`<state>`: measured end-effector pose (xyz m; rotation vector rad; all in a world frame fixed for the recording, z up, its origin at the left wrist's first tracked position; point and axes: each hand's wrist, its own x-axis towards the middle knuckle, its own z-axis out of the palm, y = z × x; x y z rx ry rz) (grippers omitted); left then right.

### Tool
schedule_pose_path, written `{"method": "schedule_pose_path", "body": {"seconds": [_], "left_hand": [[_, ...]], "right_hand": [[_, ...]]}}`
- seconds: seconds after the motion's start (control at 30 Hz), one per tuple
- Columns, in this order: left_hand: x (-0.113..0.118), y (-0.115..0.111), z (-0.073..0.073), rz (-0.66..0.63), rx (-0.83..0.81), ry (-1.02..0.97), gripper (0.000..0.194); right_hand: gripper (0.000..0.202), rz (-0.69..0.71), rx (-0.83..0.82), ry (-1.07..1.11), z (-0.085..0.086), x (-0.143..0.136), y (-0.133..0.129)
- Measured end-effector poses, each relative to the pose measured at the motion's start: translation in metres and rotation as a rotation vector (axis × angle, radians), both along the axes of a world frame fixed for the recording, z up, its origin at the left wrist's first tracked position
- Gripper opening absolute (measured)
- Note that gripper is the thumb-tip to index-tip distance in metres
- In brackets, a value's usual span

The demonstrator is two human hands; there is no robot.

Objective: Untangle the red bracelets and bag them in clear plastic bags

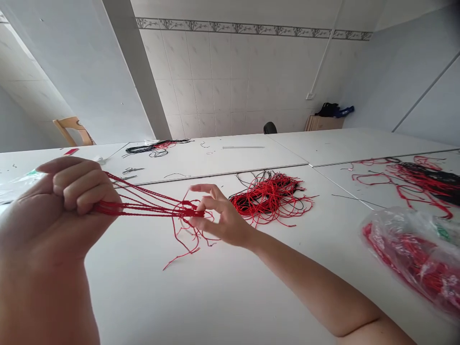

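Left hand (72,201), left of frame: fingers curled into a fist, grip closed tight on the looped end of several thin red cords (151,207). Right hand (223,215), centre of frame: narrow grip, thumb and fingertips pinching the other end of the same cords, where they gather into a dense bunch. Cords run taut between the two hands, left of centre, slightly fanned, above the white desk (172,306). Loose ends trail in curls under the right fingers; can't tell if the tips touch the desk.

Just beyond the right hand, right of centre: tangled heap of red and black cords (269,196) on the desk. Lower right: clear plastic bag (409,263) with red cords inside, cut by the frame edge. Right edge, above the bag: black cord bundle (431,179) with red strands spread around it. Lone dark strand (359,200) lies between heap and bundle.

Upper left of the desk: black cord coil (151,149) with some red in it, small scissors (132,170) nearer the left hand. Thin clear rod (243,147) above centre. More clear plastic (17,187) at left edge, partly behind the left hand. Background: wooden chair (74,130) upper left, cardboard box (325,123) upper right with dark cloth (332,110) on top, tiled wall (230,81) behind.
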<state>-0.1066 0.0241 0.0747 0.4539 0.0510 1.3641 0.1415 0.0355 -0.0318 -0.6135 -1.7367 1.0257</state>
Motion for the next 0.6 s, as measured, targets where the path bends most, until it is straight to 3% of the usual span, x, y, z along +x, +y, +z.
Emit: {"method": "schedule_pose_path", "body": {"seconds": [0.1, 0.17, 0.23, 0.33, 0.4, 0.5, 0.53, 0.6], "left_hand": [[0.014, -0.004, 0.002, 0.018, -0.080, -0.008, 0.035], [0.027, -0.007, 0.003, 0.042, -0.161, -0.015, 0.035], [0.037, -0.008, 0.005, 0.066, -0.221, -0.024, 0.035], [0.039, -0.009, 0.006, 0.101, -0.247, -0.034, 0.033], [0.033, -0.008, 0.006, 0.117, -0.213, -0.021, 0.033], [0.018, -0.008, 0.008, 0.111, -0.130, 0.009, 0.034], [0.013, -0.008, 0.008, 0.105, -0.113, 0.013, 0.035], [0.004, -0.008, 0.010, 0.094, -0.092, 0.019, 0.035]], "right_hand": [[0.030, 0.231, -0.293, 0.288, 0.005, 0.006, 0.005], [0.035, 0.299, -0.450, 0.415, 0.006, 0.007, 0.007], [0.036, 0.352, -0.564, 0.448, 0.005, 0.006, 0.007], [0.034, 0.537, -0.635, 0.426, 0.002, 0.005, 0.007], [0.051, 0.634, -0.632, 0.319, 0.002, 0.006, 0.006], [0.083, 0.522, -0.544, -0.008, 0.007, 0.012, 0.003], [0.082, 0.442, -0.480, -0.128, 0.009, 0.014, 0.002], [0.057, 0.306, -0.328, -0.315, 0.011, 0.017, 0.001]]}}
